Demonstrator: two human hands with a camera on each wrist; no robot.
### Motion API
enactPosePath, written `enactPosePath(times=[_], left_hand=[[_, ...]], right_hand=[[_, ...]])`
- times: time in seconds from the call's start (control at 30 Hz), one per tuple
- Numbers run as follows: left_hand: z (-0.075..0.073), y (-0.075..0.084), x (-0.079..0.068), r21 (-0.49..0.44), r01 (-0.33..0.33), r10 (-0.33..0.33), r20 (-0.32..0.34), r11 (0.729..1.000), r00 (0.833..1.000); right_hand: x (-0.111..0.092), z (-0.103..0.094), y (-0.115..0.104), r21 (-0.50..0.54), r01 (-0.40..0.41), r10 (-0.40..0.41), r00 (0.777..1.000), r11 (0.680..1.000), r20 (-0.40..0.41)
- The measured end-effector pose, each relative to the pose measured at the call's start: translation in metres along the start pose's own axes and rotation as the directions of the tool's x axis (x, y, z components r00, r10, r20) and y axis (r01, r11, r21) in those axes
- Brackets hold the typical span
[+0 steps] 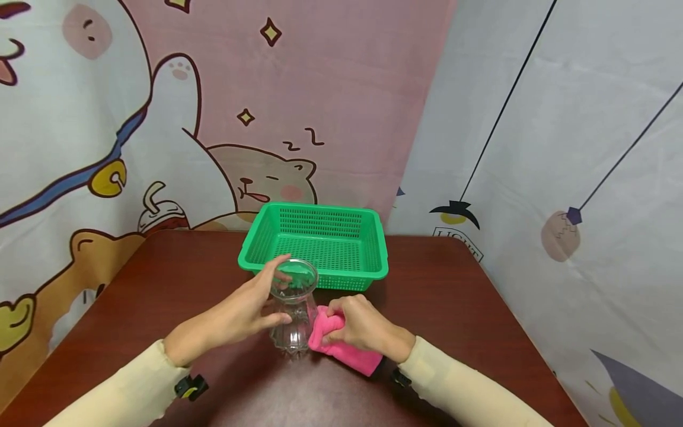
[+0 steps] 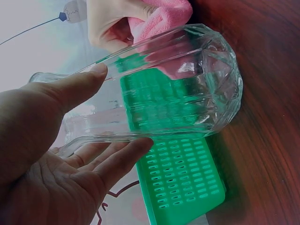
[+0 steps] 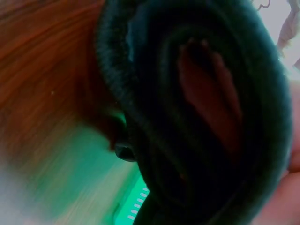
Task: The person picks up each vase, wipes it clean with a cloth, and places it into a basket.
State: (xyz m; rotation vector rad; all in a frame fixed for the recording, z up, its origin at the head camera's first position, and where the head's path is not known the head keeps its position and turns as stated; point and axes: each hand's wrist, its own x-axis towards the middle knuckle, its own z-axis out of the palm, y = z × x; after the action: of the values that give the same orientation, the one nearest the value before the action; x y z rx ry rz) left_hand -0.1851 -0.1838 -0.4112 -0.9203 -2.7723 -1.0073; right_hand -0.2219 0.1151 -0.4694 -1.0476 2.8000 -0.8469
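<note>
A clear glass vase [image 1: 295, 329] with a flared rim and a faceted base is in front of me. My left hand [image 1: 242, 311] holds it by the upper part, thumb on one side and fingers on the other, as the left wrist view of the vase [image 2: 154, 93] also shows. My right hand [image 1: 363, 323] grips a bunched pink cloth [image 1: 352, 353] close against the vase's right side. In the right wrist view, dark folds of the cloth [image 3: 140, 93] cover most of the picture. Whether the vase's base touches the table I cannot tell.
Just behind the vase stands a green perforated plastic basket [image 1: 379, 270] on the dark red-brown table [image 1: 453, 308]. A cartoon-printed curtain [image 1: 352, 107] hangs behind the table and along its sides.
</note>
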Motion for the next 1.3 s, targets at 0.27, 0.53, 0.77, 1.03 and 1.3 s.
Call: enactPosePath(times=[0.27, 0.53, 0.77, 1.03, 1.3], left_hand=[[0.0004, -0.0012, -0.0011, -0.005, -0.008, 0.008, -0.006, 1.0, 1.0], [-0.0001, -0.0019, 0.0001, -0.004, -0.029, 0.029, -0.018, 1.0, 0.999], [0.0005, -0.0016, -0.0005, -0.005, -0.035, 0.035, -0.012, 0.999, 0.999], [-0.0013, -0.0011, -0.0025, -0.013, -0.022, 0.022, -0.016, 1.0, 1.0], [-0.0005, -0.0006, -0.0022, -0.024, -0.024, 0.024, -0.007, 0.999, 1.0]], right_hand=[[-0.0007, 0.0012, -0.0005, -0.015, -0.015, 0.015, 1.0, 1.0, -0.004], [-0.0014, 0.001, -0.0001, -0.009, -0.021, 0.021, 1.0, 1.0, -0.006], [-0.0019, 0.003, 0.0, -0.01, -0.022, 0.022, 1.0, 1.0, -0.009], [-0.0017, 0.0043, -0.001, 0.002, -0.017, 0.017, 1.0, 1.0, -0.025], [-0.0029, 0.0051, 0.0009, 0.033, -0.004, 0.006, 0.999, 0.999, -0.048]])
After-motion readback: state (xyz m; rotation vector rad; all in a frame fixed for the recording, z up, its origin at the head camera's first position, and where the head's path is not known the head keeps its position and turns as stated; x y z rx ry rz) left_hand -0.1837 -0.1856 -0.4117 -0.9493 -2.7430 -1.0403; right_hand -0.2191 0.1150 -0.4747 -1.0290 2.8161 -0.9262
